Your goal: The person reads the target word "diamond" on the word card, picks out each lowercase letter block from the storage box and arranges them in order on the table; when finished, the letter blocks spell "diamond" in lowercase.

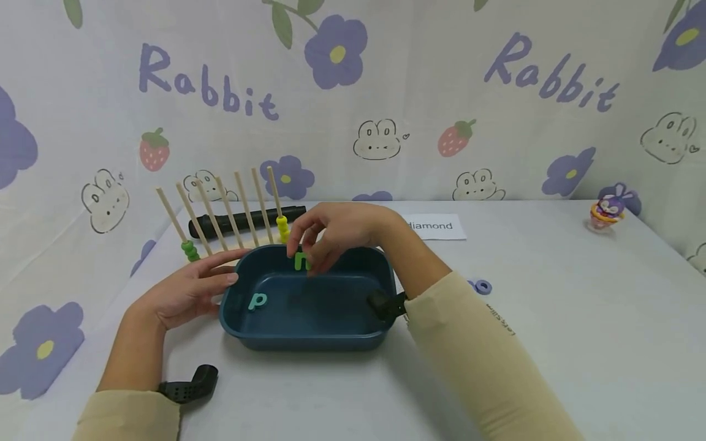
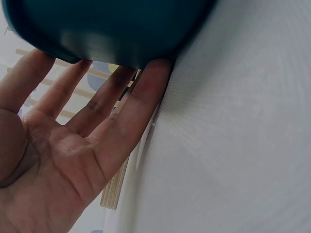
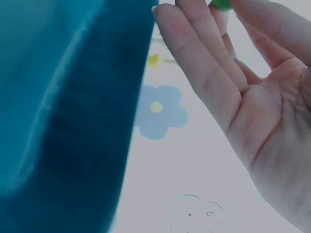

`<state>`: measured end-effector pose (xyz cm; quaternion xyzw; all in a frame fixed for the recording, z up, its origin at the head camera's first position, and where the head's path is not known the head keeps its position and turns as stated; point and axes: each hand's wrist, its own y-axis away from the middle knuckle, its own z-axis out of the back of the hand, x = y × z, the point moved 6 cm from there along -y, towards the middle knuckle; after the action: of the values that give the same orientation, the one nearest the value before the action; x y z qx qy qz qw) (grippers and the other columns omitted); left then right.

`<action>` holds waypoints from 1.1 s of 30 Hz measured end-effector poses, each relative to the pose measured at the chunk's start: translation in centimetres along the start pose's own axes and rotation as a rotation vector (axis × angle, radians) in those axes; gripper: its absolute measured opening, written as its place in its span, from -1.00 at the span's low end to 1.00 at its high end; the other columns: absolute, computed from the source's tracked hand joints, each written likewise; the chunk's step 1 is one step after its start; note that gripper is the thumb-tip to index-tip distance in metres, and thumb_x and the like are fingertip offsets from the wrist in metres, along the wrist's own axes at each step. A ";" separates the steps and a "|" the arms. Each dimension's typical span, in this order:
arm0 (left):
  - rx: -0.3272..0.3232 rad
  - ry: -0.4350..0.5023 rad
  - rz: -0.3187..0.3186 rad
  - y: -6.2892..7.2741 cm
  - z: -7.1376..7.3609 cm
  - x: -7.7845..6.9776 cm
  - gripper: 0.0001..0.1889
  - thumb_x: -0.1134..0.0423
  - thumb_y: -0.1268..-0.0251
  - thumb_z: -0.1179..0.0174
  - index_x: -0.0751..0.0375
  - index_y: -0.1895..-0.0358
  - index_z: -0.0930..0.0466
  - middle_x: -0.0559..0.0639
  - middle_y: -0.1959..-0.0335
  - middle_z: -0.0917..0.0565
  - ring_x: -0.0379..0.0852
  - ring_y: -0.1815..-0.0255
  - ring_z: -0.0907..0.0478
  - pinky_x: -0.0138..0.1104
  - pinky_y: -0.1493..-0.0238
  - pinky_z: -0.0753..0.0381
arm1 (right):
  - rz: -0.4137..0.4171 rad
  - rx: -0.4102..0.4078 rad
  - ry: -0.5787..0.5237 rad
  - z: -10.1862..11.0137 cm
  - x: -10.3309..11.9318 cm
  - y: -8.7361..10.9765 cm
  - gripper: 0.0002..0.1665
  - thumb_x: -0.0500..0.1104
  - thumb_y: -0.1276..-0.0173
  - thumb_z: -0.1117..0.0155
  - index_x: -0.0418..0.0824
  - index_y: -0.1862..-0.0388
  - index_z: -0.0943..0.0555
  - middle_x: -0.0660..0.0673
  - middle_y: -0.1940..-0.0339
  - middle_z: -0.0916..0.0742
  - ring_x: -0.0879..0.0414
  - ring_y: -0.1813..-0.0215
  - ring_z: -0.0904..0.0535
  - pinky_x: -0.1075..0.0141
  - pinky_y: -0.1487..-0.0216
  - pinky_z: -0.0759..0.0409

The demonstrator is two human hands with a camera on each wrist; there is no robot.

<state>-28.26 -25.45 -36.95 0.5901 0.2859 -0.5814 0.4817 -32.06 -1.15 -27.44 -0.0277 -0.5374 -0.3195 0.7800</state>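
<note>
A dark teal plastic bin (image 1: 309, 343) stands on the table, its inside facing up. My left hand (image 1: 190, 288) rests against the bin's left side; in the left wrist view its fairly straight fingers (image 2: 121, 116) touch the outer wall. Above the back part of the bin, my right hand (image 1: 344, 236) pinches a green letter (image 1: 299, 261), partly hidden by the fingers, so it could be an n or an m. Only a bit of that green letter (image 3: 222, 4) shows in the right wrist view. A light teal letter p (image 1: 257, 301) lies on the bin's floor at the left.
Behind the bin are several upright wooden sticks (image 1: 212, 211), some with green beads (image 1: 190, 250) or yellow beads (image 1: 283, 229). A black microphone (image 1: 248, 222) lies there too. Farther right are a "diamond" card (image 1: 436, 226), a purple ring (image 1: 483, 286) and a rabbit figurine (image 1: 607, 209).
</note>
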 end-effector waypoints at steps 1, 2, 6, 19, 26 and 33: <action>0.001 -0.001 -0.001 -0.1 0.0 0.0 -0.33 0.12 -0.58 -0.14 -0.08 -0.65 -0.14 0.25 -0.61 -0.24 -0.01 -0.34 -0.53 0.20 -0.29 -0.57 | -0.006 -0.009 0.003 0.1 0.0 0.4 -0.70 -0.39 -0.38 -0.23 -0.23 -0.05 -0.67 -0.27 0.04 -0.65 -0.13 0.01 -0.81 0.11 -0.05 -0.77; 0.000 -0.002 -0.001 -0.1 0.0 0.0 -0.33 0.12 -0.58 -0.15 -0.09 -0.65 -0.14 0.24 -0.61 -0.25 -0.02 -0.33 -0.53 0.20 -0.29 -0.57 | -0.012 -0.016 0.009 0.2 0.0 0.7 -0.70 -0.39 -0.38 -0.24 -0.25 -0.06 -0.67 -0.27 0.03 -0.64 -0.13 0.02 -0.81 0.11 -0.04 -0.77; -0.009 -0.005 -0.007 0.0 0.1 -0.1 -0.34 0.12 -0.57 -0.15 -0.09 -0.64 -0.16 0.21 -0.59 -0.29 -0.05 -0.31 -0.55 0.20 -0.28 -0.57 | -0.030 -0.061 0.023 0.8 0.2 2.0 -0.70 -0.40 -0.37 -0.28 -0.24 -0.05 -0.66 -0.26 0.05 -0.63 -0.16 0.03 -0.80 0.11 0.00 -0.78; -0.012 -0.004 -0.005 -0.1 0.0 0.1 -0.33 0.12 -0.57 -0.17 -0.08 -0.64 -0.16 0.18 -0.57 -0.33 -0.07 -0.31 -0.56 0.23 -0.29 -0.55 | -0.020 -0.191 0.099 2.1 -0.4 6.1 -0.72 -0.33 -0.38 -0.29 -0.14 -0.03 -0.69 -0.22 0.04 -0.62 -0.10 0.11 -0.76 0.16 -0.01 -0.78; 0.000 0.005 -0.002 -0.1 -0.1 0.2 -0.33 0.13 -0.57 -0.16 -0.11 -0.64 -0.15 0.17 -0.58 -0.31 -0.12 -0.28 -0.59 0.20 -0.30 -0.56 | 0.009 -0.245 0.093 2.8 -1.6 8.6 -0.72 -0.28 -0.42 -0.24 -0.14 -0.07 -0.68 -0.23 0.04 -0.61 -0.12 0.11 -0.74 0.14 -0.03 -0.76; -0.013 -0.009 0.002 0.0 -0.1 0.1 -0.33 0.11 -0.56 -0.17 -0.12 -0.64 -0.17 0.16 -0.58 -0.30 -0.14 -0.27 -0.59 0.20 -0.30 -0.55 | 0.037 -0.333 0.073 3.5 -3.1 11.0 -0.74 -0.27 -0.46 -0.22 -0.16 -0.07 -0.68 -0.27 0.02 -0.67 -0.16 0.08 -0.76 0.12 -0.05 -0.76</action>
<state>-28.26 -25.40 -37.05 0.5846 0.2872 -0.5817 0.4873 -29.81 10.37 -25.38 -0.1551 -0.4477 -0.3905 0.7893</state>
